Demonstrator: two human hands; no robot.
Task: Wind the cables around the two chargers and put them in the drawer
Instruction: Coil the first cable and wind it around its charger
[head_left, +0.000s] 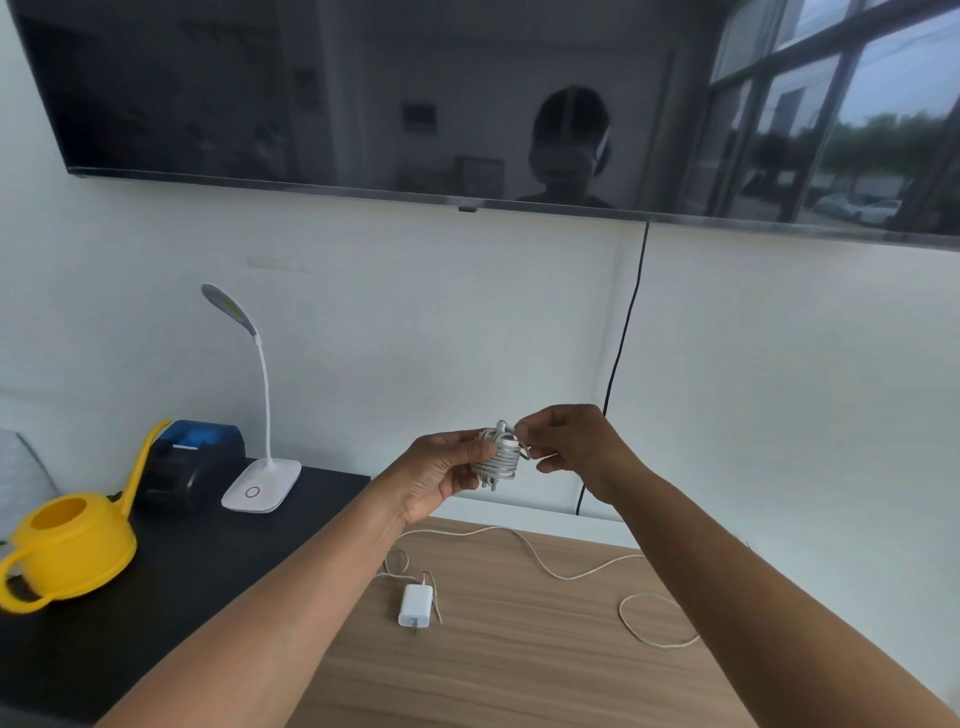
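Note:
A white charger wrapped in its white cable (501, 456) is held up in the air in front of the wall. My left hand (441, 470) grips the wound bundle from the left. My right hand (569, 447) pinches the cable end at the bundle's upper right. A second white charger (415, 605) lies on the wooden tabletop (519, 675) below, its prongs toward me. Its loose cable (561, 571) snakes to the right and ends in a loop. No drawer is in view.
A black cabinet top (156, 613) at the left carries a yellow watering can (67, 545), a dark blue-topped device (195, 462) and a white desk lamp (262, 478). A wall-mounted screen (363, 93) hangs above; a black cord (621, 353) runs down the wall.

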